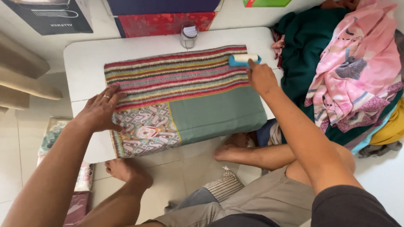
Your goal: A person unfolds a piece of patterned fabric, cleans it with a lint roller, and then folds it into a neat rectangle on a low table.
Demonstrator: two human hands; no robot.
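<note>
Glass jar point(189, 35), white table point(84, 59), heaped clothes point(357, 71), dark bag point(52, 17)

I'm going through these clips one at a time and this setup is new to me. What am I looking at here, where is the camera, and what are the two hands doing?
There is no machine here: a person works with bare hands, and the single picture comes from a camera worn on their head, looking down. That is why you see their own arms, knees and feet.

On the low white table lies a folded cloth, striped along the far edge, patterned at the near left and plain green at the near right. The left hand rests flat on the cloth's left edge, holding nothing. The right hand has its grip on a lint roller with a blue frame, set on the cloth's far right corner.

A small clear jar stands at the table's far edge. A pile of clothes, green and pink, sits on the floor to the right.
</note>
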